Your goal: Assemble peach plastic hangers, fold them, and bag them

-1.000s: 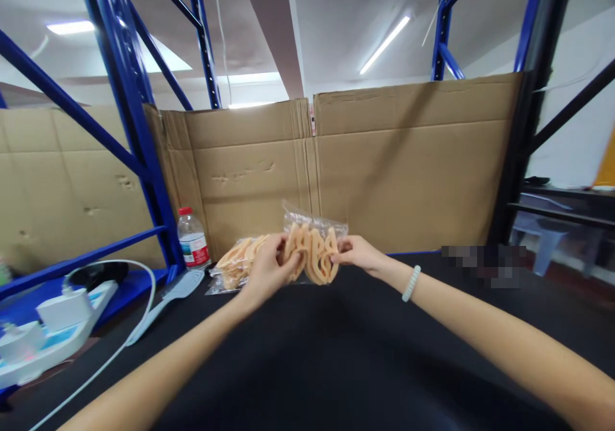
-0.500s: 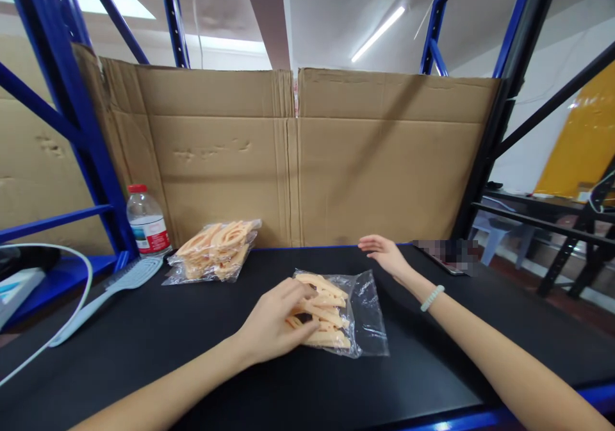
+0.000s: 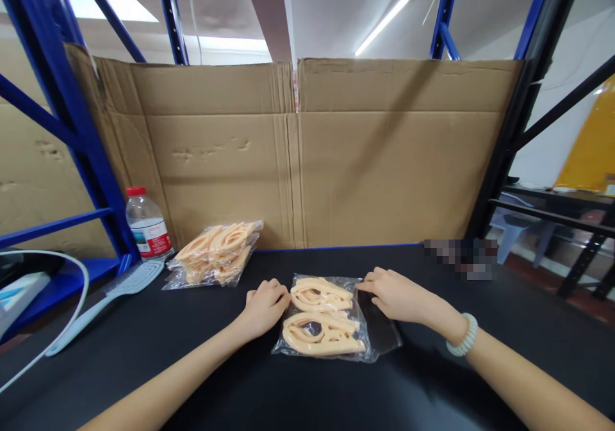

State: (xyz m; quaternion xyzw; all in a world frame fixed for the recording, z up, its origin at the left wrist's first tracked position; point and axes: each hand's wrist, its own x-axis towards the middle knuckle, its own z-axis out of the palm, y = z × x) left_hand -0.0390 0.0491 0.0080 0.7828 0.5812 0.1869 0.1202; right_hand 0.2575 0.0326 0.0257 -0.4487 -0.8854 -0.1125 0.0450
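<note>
A clear plastic bag of peach-coloured hair clips [image 3: 323, 319] lies flat on the black table top [image 3: 269, 386] in front of me. My left hand [image 3: 263, 306] rests at the bag's left edge with its fingers curled against it. My right hand [image 3: 394, 295] lies on the bag's right part, fingers bent down onto the empty plastic. A second bag of the same clips [image 3: 214, 253] sits further back on the left, apart from both hands. I wear a pale beaded bracelet [image 3: 462, 337] on my right wrist.
A water bottle [image 3: 146, 224] with a red cap stands at the back left by a blue rack post [image 3: 72, 117]. A pale blue hairbrush [image 3: 108, 292] and a white cable [image 3: 72, 303] lie to the left. Cardboard sheets [image 3: 375, 155] wall off the back.
The bag was held up in both hands, then laid on the table. My right hand has come back from the far right onto the bag, and my left hand has slid to its left edge.
</note>
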